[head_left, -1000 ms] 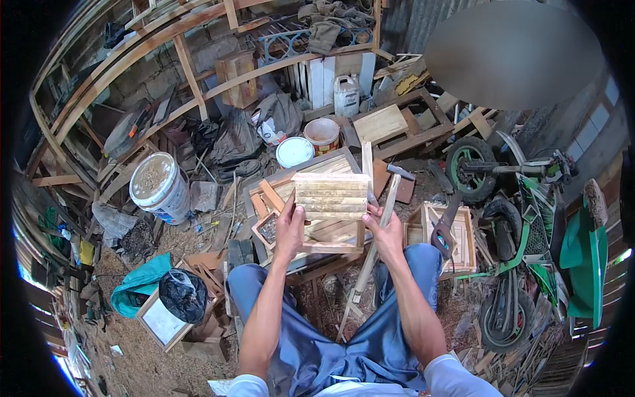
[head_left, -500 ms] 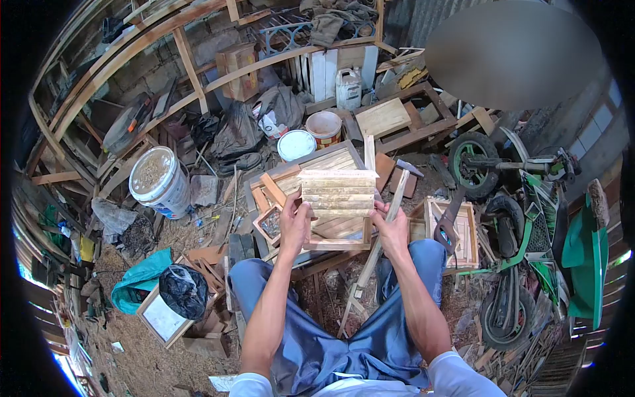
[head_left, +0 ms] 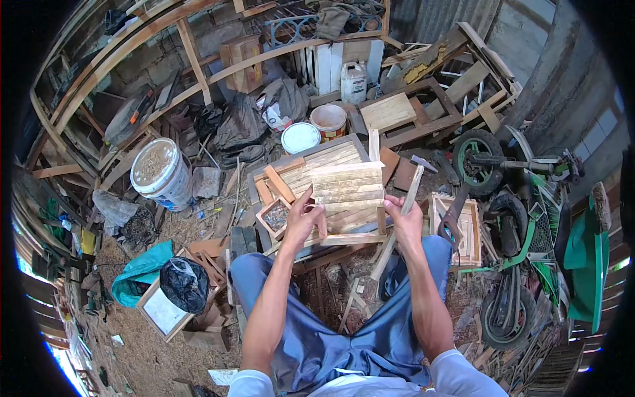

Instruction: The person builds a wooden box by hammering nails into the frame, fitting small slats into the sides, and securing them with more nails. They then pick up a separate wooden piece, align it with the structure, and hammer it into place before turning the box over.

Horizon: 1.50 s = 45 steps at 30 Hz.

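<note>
Slatted frame (head_left: 347,188) is in the middle of the head view. Fingers of the right hand (head_left: 407,228) pinch its right edge, likely to steady it; whether the left hand (head_left: 299,226) grips, I cannot tell.

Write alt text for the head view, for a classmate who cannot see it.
A seated person's left hand and right hand hold a slatted wooden panel by its sides, above a larger framed board. Around them are a handsaw, a bucket and a green motorbike.
</note>
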Each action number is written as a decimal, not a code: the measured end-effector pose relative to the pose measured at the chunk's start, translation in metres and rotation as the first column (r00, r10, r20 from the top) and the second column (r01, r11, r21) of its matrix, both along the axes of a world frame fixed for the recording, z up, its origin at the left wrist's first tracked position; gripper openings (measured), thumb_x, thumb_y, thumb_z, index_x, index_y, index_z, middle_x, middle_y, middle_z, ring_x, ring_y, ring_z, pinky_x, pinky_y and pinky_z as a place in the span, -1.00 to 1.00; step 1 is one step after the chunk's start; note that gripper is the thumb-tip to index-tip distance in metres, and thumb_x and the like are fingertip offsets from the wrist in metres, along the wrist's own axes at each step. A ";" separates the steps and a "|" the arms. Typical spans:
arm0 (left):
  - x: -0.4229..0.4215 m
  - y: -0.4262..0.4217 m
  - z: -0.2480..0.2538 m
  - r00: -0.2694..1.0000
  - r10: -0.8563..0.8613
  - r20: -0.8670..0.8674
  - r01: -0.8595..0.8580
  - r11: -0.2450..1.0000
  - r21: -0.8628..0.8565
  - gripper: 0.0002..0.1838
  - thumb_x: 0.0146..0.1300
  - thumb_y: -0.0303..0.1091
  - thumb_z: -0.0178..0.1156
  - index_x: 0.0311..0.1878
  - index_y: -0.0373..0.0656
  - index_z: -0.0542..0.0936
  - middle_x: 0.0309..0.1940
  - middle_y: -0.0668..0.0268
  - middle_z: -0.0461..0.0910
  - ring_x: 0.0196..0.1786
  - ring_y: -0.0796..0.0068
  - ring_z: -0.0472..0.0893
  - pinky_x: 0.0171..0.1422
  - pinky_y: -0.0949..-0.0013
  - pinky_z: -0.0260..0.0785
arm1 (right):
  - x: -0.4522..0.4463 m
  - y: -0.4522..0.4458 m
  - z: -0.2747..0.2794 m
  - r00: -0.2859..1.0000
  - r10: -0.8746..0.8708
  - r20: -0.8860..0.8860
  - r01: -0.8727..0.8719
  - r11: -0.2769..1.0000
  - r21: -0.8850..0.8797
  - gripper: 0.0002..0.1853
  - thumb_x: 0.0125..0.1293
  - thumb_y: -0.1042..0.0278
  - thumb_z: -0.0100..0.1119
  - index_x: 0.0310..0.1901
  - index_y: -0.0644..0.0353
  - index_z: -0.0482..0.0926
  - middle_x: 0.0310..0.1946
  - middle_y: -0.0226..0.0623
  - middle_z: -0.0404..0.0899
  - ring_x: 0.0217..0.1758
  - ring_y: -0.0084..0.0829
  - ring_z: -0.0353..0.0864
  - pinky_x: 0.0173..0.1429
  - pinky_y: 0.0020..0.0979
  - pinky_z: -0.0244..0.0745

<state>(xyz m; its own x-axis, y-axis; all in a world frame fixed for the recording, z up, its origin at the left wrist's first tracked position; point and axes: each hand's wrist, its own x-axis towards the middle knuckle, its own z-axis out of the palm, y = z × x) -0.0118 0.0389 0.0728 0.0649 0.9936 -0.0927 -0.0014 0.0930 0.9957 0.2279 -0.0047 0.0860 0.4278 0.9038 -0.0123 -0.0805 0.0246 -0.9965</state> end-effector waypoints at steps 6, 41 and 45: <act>0.011 -0.004 -0.025 0.987 0.034 -0.158 -0.057 0.987 -0.149 -0.45 0.28 -0.46 0.27 0.33 -0.34 0.42 -0.08 0.12 0.66 -0.11 0.52 0.62 0.00 0.43 0.46 | 0.012 0.008 -0.023 0.989 0.125 -0.073 -0.131 0.989 -0.070 -0.79 0.29 0.52 0.25 -0.22 0.26 0.37 -0.12 -0.12 0.69 -0.24 -0.52 0.63 -0.17 -0.51 0.54; -0.036 -0.004 -0.046 0.926 -0.045 -0.375 0.067 0.997 0.044 -0.74 0.39 -0.50 0.07 0.11 -0.27 0.54 -0.19 0.17 0.71 -0.16 0.42 0.69 -0.11 0.38 0.55 | -0.079 0.005 -0.012 0.694 0.397 0.601 -0.278 0.917 -0.285 -0.63 0.30 0.27 0.20 0.06 0.30 0.52 -0.17 0.19 0.64 -0.03 0.14 0.65 0.06 -0.08 0.52; -0.058 -0.013 -0.049 0.824 0.127 -0.552 0.014 0.970 0.244 -0.79 0.33 -0.46 0.14 -0.01 -0.27 0.62 -0.24 0.05 0.71 -0.25 0.28 0.71 -0.11 0.28 0.55 | -0.114 0.008 -0.036 0.709 0.391 0.588 -0.363 0.916 -0.172 -0.56 0.23 0.44 0.21 0.15 0.34 0.42 -0.13 0.23 0.61 -0.01 0.20 0.61 0.12 -0.02 0.48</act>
